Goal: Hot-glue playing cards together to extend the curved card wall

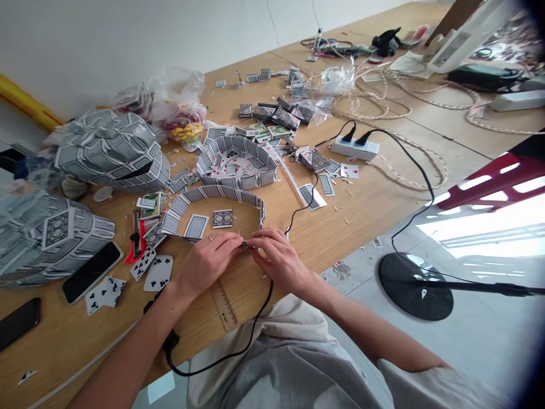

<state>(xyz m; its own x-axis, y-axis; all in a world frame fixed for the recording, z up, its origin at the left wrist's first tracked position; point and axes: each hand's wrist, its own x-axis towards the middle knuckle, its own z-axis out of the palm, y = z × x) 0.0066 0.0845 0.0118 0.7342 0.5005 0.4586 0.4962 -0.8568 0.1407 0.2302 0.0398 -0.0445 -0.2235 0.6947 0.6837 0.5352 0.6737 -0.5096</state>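
A curved strip of joined playing cards [208, 193] stands on edge on the wooden table. At its near end, my left hand [213, 258] and my right hand [276, 255] meet, fingertips closed on the strip, with part of it hidden under the fingers. Inside the curve lie a face-down card [196, 226] and a dark patterned card [222, 218]. Just beyond stands a low card-walled tray [242, 180] holding loose cards. A transparent ruler [223, 304] lies on the table below my hands.
Large folded-card structures [114, 147] and a phone [91, 271] are at the left, near a red cutter [135, 241]. Card boxes [276, 116] lie farther back. A power strip [355, 149] and black cable [255, 324] are close by; a round black base [415, 284] stands on the floor.
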